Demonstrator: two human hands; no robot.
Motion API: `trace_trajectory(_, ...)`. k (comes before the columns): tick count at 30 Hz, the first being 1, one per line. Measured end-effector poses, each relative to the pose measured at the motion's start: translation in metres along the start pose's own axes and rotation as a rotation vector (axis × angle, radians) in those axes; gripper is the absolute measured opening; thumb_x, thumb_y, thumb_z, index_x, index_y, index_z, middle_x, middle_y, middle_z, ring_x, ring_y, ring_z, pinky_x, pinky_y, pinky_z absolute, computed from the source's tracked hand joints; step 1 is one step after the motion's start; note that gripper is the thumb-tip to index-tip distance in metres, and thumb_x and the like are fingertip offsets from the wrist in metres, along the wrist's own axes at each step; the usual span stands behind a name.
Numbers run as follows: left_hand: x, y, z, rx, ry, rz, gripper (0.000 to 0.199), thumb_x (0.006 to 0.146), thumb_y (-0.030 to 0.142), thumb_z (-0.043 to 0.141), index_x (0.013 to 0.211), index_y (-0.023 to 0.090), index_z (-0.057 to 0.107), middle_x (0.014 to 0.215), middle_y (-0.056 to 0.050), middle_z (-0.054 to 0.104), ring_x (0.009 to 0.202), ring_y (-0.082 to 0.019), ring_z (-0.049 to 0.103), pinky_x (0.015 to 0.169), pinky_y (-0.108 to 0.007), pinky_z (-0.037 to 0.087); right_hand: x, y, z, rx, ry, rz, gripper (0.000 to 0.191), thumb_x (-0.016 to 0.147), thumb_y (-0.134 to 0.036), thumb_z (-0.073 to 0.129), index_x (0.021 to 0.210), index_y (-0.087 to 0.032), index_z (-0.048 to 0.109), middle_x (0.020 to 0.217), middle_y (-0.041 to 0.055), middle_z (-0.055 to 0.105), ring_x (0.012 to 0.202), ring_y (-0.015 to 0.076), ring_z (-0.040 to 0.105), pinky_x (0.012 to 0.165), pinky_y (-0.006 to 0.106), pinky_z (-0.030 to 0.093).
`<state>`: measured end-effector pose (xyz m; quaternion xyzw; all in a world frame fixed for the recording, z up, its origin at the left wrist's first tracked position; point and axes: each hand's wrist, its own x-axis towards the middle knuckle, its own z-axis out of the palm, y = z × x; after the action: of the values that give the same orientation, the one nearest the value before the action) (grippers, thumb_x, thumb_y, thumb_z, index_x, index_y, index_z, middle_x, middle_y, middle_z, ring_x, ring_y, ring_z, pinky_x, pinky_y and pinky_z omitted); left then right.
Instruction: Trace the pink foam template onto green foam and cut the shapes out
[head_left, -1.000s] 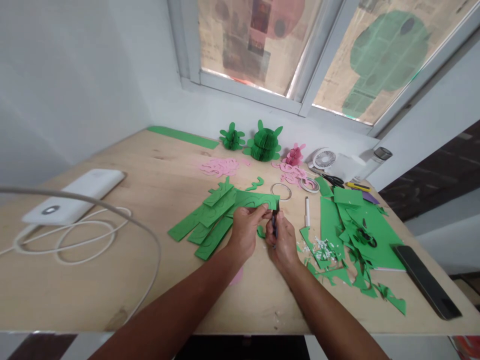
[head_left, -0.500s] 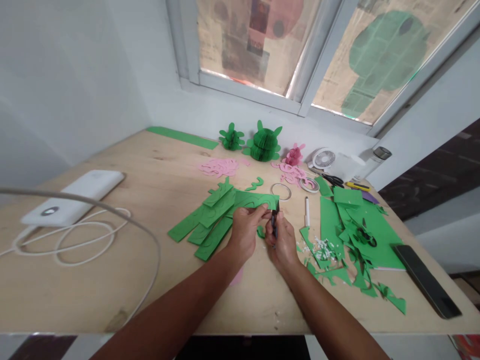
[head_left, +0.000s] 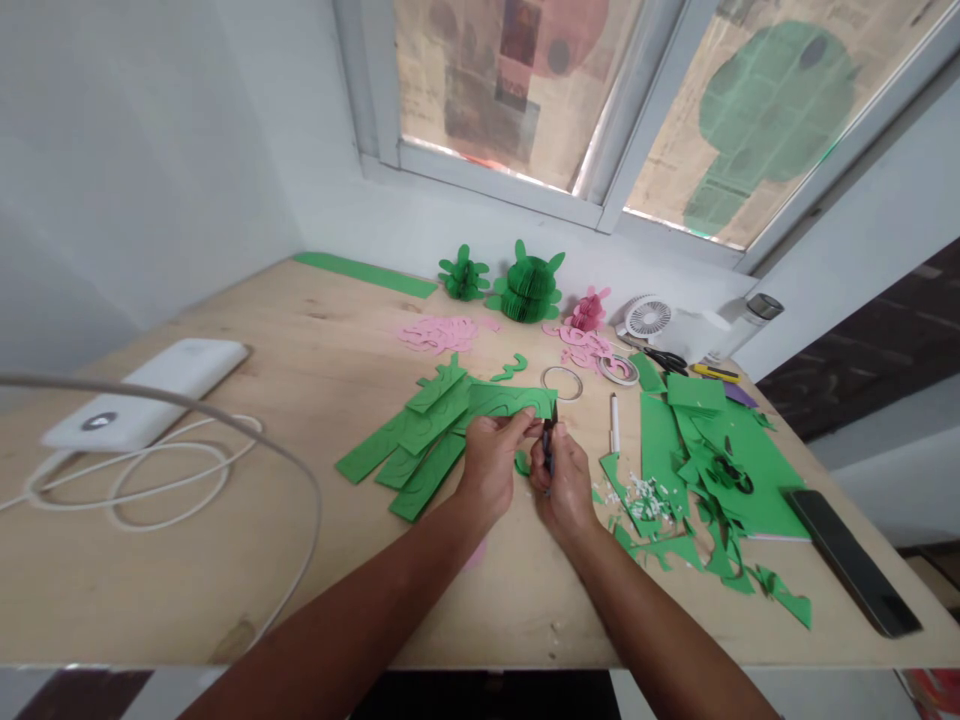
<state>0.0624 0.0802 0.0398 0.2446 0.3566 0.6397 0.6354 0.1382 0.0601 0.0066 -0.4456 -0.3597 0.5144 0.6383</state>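
A strip of green paper with curved outlines drawn on it is pinched in my left hand, near its right end. My right hand grips a small pair of scissors, whose dark blades point away from me and meet the strip's right end. The fingers hide most of the scissor handles. Left of my hands lie several overlapping green paper strips, also marked with curves. A wavy green cut-out rests just beyond the held strip.
At right lie green sheets and scraps, a phone and a white pen. Tape rolls, pink cut-outs, paper figures and a small fan stand behind. A power bank with cables is at left.
Both hands stay in nearly the same place. The scissor blades and the strip's right end have shifted very slightly; the strip and scissors are still held.
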Motion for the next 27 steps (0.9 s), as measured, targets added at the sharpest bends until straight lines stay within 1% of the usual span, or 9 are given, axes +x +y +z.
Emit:
trace_trajectory(9, -0.0004, -0.0010, 0.0006, -0.017, 0.004, 0.000, 0.016, 0.058, 0.025, 0.077, 0.058, 0.013, 0.066, 0.056, -0.003, 0.068, 0.059, -0.017, 0.067, 0.063, -0.027, 0.051, 0.0006, -0.0002, -0.0001, 0.030, 0.005, 0.005, 0.051, 0.076, -0.066, 0.065, 0.062, -0.019, 0.051, 0.047, -0.0075, 0.042, 0.038, 0.0054, 0.024, 0.038, 0.023, 0.012)
trace_trajectory(15, -0.0016, 0.0006, 0.0014, -0.025, 0.004, -0.004, 0.017, 0.057, 0.026, 0.078, 0.060, 0.014, 0.067, 0.057, -0.003, 0.069, 0.059, -0.018, 0.067, 0.062, -0.028, 0.052, 0.0006, 0.0005, 0.0004, 0.032, 0.009, 0.007, 0.052, 0.076, -0.066, 0.064, 0.059, -0.019, 0.049, 0.046, -0.0082, 0.039, 0.037, 0.0053, 0.022, 0.038, 0.024, 0.012)
trace_trajectory(22, -0.0005, -0.0014, 0.0005, -0.023, -0.002, -0.008, 0.017, 0.058, 0.026, 0.078, 0.060, 0.013, 0.066, 0.058, -0.004, 0.069, 0.061, -0.018, 0.068, 0.066, -0.028, 0.052, 0.0006, -0.0002, 0.0008, 0.004, 0.016, 0.006, 0.055, 0.076, -0.069, 0.062, 0.056, -0.019, 0.048, 0.043, -0.0085, 0.036, 0.037, 0.0053, 0.022, 0.038, 0.024, 0.012)
trace_trajectory(27, -0.0004, -0.0015, 0.0002, -0.028, -0.001, -0.006, 0.018, 0.057, 0.026, 0.079, 0.062, 0.013, 0.067, 0.059, -0.004, 0.070, 0.061, -0.018, 0.068, 0.066, -0.029, 0.053, -0.0005, -0.0022, 0.0015, -0.007, 0.013, -0.005, 0.055, 0.077, -0.068, 0.062, 0.057, -0.019, 0.048, 0.044, -0.0081, 0.037, 0.038, 0.0054, 0.023, 0.039, 0.024, 0.012)
